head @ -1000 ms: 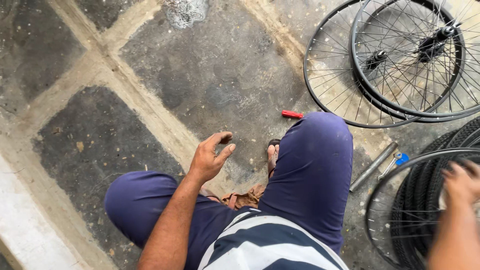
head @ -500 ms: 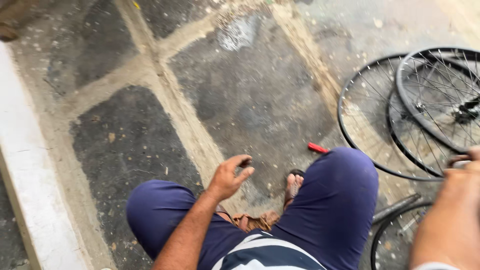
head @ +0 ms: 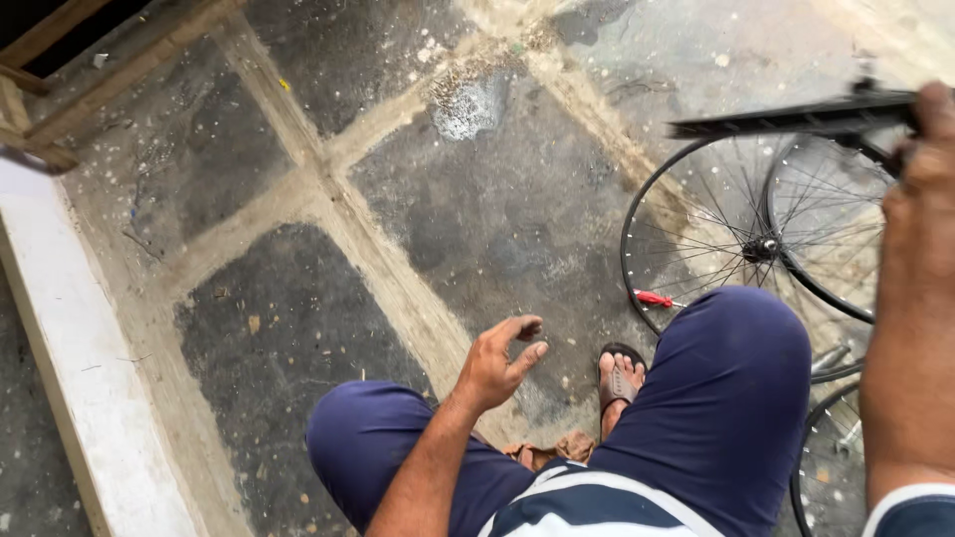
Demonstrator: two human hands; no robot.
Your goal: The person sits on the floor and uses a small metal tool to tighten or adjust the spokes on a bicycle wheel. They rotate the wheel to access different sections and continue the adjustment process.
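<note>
Two bike wheels (head: 786, 239) lie flat on the stone floor (head: 298, 328), overlapping, and that's where the work is. The right hand (head: 920, 189) is up at the frame's edge, fingers closed around a black tyre (head: 796, 116) lifted above the wheels. The left hand (head: 497, 363) hovers empty over the knee, fingers loosely spread and curled. Looks to me like the tyre-handling stage; fitting it would call for both hands on it, so the left has to come across. A small red tool (head: 654, 298) sits between the left fingers and the wheels, and the sandalled foot (head: 619, 380) just below it crowds the space.
</note>
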